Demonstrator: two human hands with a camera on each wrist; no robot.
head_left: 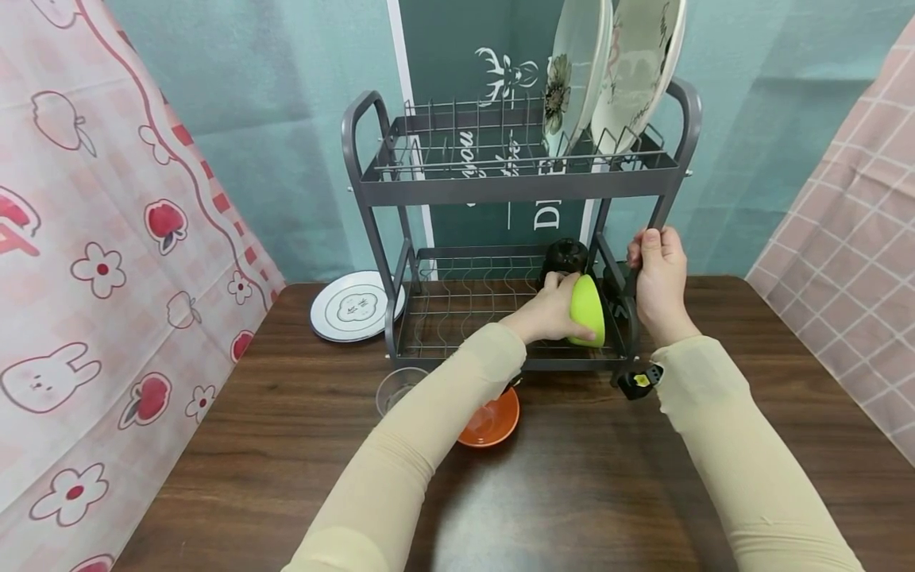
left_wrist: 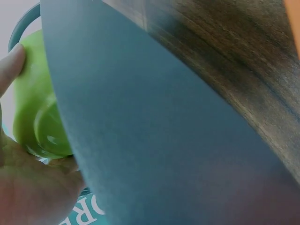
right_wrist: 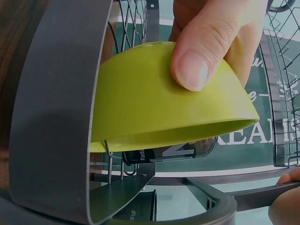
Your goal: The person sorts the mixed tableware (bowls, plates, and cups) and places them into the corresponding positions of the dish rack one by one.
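Note:
A lime-green bowl [head_left: 587,311] stands tilted on its side at the right end of the lower tier of a grey two-tier dish rack [head_left: 515,189]. My left hand [head_left: 549,310] grips it, the thumb lying on its outside in the right wrist view, where the green bowl [right_wrist: 168,98] sits partly behind the rack's front rail. The left wrist view has the green bowl [left_wrist: 40,103] half hidden by the same rail. With curled fingers, my right hand [head_left: 659,274] holds the rack's right side post. Behind the bowl is a dark, rounded glass item [head_left: 566,256].
Two large patterned plates [head_left: 575,71] stand upright on the upper tier. On the wooden table [head_left: 572,492] are a white plate [head_left: 357,307] left of the rack, an orange dish [head_left: 493,423] and a clear glass bowl [head_left: 398,386], both partly behind the left forearm.

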